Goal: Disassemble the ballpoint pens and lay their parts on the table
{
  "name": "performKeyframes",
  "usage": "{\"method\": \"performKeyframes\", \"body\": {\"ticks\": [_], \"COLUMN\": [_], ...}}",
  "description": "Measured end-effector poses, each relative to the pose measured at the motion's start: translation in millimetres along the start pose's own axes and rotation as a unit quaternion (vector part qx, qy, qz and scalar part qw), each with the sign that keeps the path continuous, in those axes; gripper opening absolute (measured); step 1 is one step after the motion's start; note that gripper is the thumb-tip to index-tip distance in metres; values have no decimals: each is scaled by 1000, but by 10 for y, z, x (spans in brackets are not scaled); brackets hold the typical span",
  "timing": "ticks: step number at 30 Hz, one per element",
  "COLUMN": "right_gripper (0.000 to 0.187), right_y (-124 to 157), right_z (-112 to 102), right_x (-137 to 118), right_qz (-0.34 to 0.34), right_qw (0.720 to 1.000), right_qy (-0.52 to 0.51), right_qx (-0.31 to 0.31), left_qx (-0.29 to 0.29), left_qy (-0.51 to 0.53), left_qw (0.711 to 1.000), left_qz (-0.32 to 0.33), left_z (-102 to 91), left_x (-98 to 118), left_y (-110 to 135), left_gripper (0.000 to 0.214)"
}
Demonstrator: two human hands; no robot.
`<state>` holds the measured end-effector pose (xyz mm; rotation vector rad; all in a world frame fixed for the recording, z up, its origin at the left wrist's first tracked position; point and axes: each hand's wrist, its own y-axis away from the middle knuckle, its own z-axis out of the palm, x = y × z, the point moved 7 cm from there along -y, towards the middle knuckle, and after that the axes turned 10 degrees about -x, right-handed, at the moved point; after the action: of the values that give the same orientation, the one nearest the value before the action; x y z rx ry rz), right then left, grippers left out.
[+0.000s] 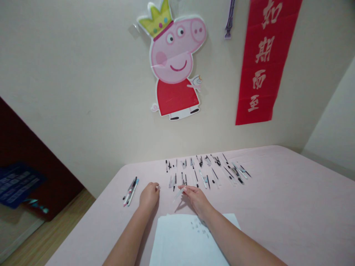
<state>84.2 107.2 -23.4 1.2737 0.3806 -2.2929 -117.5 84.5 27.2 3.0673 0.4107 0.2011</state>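
My left hand [149, 196] rests on the pink table [277, 207] with its fingers curled, pinching a small pale piece I cannot make out. My right hand [194, 196] lies just to its right, fingers closed on a clear pen barrel [179, 194] that slants down to the left. Beyond both hands, several pen parts [206, 170] lie in rows: black refills, clear barrels and caps. A few assembled pens [131, 191] lie together to the left of my left hand.
A white sheet of paper [180, 242] with a few tiny parts on it lies under my forearms. The wall behind carries a cartoon pig cut-out [175, 62] and a red banner [263, 62]. Wooden floor [44, 240] shows at the left.
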Motion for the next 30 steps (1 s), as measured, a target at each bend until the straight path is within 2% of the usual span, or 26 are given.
{"method": "performKeyframes", "body": {"ticks": [4, 11, 19, 30], "right_gripper": [49, 47, 46, 48], "right_y": [-15, -12, -9, -15], "right_z": [-10, -6, 27, -20], "right_x": [23, 52, 52, 75], "right_qz": [5, 13, 21, 23], "right_qw": [1000, 1000, 999, 1000], "right_qy": [3, 3, -30, 2], "right_qx": [-2, -8, -10, -4], "left_qx": [-14, -44, -51, -86], "left_qy": [-33, -75, -96, -118], "left_qw": [999, 996, 994, 989], "left_qz": [-4, -12, -19, -20], "left_z": [-51, -127, -215, -181], "left_x": [32, 14, 24, -19], "left_y": [-74, -94, -93, -174], "left_gripper": [20, 22, 26, 24]}}
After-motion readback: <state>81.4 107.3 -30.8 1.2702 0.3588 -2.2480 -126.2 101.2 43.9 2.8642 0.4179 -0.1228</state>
